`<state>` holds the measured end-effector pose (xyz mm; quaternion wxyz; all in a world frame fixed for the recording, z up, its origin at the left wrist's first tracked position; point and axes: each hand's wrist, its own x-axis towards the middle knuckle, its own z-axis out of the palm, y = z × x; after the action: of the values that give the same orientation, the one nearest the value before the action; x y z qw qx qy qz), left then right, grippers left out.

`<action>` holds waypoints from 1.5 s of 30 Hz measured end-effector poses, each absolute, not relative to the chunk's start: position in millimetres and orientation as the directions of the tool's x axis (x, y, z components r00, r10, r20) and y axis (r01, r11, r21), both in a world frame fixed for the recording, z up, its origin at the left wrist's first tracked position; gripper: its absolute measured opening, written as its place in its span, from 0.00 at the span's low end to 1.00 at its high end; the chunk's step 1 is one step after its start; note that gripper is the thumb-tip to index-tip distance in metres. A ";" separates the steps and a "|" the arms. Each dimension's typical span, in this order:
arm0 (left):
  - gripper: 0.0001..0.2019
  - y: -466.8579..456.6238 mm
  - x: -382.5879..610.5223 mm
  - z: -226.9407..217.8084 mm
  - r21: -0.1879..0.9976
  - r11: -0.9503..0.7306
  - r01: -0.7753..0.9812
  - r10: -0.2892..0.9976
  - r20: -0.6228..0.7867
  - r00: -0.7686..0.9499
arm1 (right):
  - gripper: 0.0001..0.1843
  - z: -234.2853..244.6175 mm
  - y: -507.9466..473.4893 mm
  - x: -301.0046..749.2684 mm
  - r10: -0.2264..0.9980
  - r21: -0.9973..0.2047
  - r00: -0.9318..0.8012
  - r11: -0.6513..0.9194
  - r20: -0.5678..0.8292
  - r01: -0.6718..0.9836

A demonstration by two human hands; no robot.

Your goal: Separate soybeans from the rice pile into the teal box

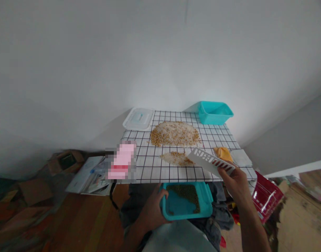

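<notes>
My left hand (154, 209) grips the left wall of a turquoise plastic container (208, 212), held at my lap just below the table's front edge. Small dark-green beans (185, 192) cover part of its floor. In my right hand (235, 180) is a white slotted plastic strip (206, 161), tilted, its far end at a small patch of mixed grains (176, 158). Behind that patch lies a larger heap of white grains and yellowish beans (175, 133). Fingers of my right hand partly hide the strip's near end.
A second turquoise container (215, 113) stands at the back right, a clear lid (138, 119) at the back left. A yellow cloth (223, 154) and white cloth (241, 157) lie right. A blurred pink object (122, 160) is left; a red packet (266, 196) hangs beyond the right edge.
</notes>
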<state>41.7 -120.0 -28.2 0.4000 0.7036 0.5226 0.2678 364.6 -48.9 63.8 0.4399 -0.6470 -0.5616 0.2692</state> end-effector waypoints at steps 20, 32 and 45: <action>0.31 -113.6 57.7 -29.0 0.818 -0.177 0.548 0.942 -0.020 0.334 | 0.19 71.5 -71.1 365.3 0.969 -0.867 0.229 -0.032 0.095 0.497; 0.32 -113.0 60.7 -28.8 0.813 -0.159 0.560 0.935 -0.058 0.349 | 0.17 78.8 -85.3 369.5 0.989 -0.849 0.137 -0.022 0.059 0.527; 0.31 -113.3 62.2 -26.5 0.799 -0.185 0.572 0.937 -0.032 0.348 | 0.15 70.9 -91.0 378.5 0.995 -0.851 0.057 0.038 0.080 0.524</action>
<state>62.2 -113.3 -26.5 0.3748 0.7303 0.5167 0.2434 378.5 -91.0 70.9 0.3795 -0.6201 -0.6123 0.3106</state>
